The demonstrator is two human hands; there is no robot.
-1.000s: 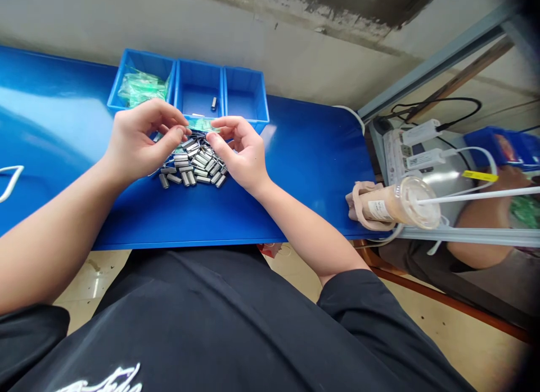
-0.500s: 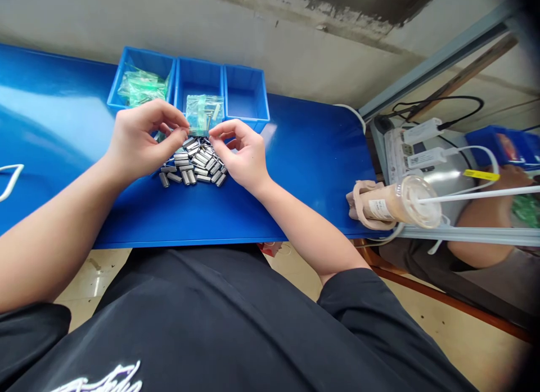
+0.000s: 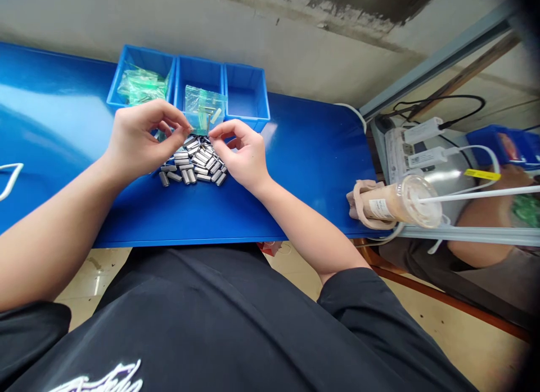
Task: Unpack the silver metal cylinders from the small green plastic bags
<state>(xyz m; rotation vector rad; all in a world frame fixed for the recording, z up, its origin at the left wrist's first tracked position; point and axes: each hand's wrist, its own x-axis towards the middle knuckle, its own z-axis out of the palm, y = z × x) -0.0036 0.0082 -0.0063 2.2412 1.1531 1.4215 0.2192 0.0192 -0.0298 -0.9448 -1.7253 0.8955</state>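
Note:
My left hand (image 3: 141, 136) and my right hand (image 3: 242, 153) both pinch the lower edge of a small clear green-tinted plastic bag (image 3: 205, 108), one at each corner. The bag stands upright between them with a small metal part inside. Beneath my hands lies a pile of several small grey metal parts (image 3: 194, 164) on the blue table (image 3: 295, 172). Behind the bag sit three joined blue bins (image 3: 247, 94); the left bin holds more green-tinted bags (image 3: 141, 85).
A plastic cup with a lid and straw (image 3: 403, 203) stands on a cloth at the table's right end. Beyond it are white power adapters with cables (image 3: 422, 142) and another person's arm (image 3: 485, 234). A white cable (image 3: 10, 178) lies at far left.
The bag was low and flat between my fingers a second ago; it has since been raised and stands upright in front of the middle bin. My hands have barely shifted.

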